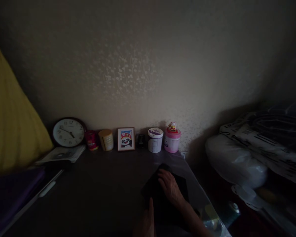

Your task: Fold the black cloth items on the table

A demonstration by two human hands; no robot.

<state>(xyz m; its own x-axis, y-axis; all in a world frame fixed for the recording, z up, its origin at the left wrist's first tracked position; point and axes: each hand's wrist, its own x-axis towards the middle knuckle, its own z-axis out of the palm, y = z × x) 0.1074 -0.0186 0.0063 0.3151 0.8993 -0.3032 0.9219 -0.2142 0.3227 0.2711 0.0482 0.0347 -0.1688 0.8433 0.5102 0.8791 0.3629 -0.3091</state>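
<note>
A black, soft-looking item (160,210), perhaps folded cloth or a bag, lies on the right part of the dark table (101,191). Dim light hides its exact kind. My right hand (170,187) rests over its far part, fingers close together and bent onto a dark raised bit. Nearer to me, my left hand (148,219) is at the item's left edge. Its thumb points up against the black surface, while the other fingers are lost in shadow and seem closed on the edge.
Along the wall stand a clock (68,132), a red can (91,140), a yellow tin (106,140), a framed panda picture (126,139), a white tub (155,141) and a pink tub (172,142) bearing a lucky cat (172,126). Plastic-wrapped bundles (236,164) lie right of the table.
</note>
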